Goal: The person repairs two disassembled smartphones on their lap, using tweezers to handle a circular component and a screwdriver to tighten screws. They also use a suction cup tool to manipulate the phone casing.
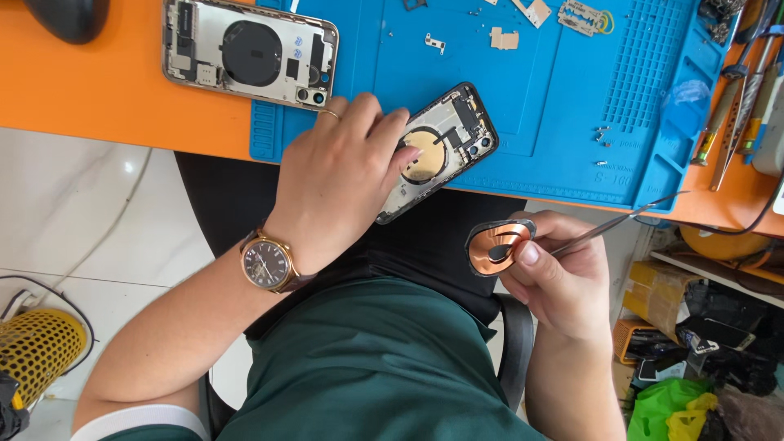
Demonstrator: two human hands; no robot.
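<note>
Head view: a copper charging coil point(498, 243) and thin metal tweezers point(612, 222) are pinched in the closed right hand point(559, 282). Up and to the left of that grip, an opened phone chassis point(437, 151) is pressed onto the blue repair mat point(555, 106) by the left hand point(339, 175), fingers curled over its edge. Farther left, a second opened phone point(249, 53) is laid.

Yellow-brown cardboard box point(653, 294) on shelf at right, green and yellow plastic bags point(671, 407) below it
</note>
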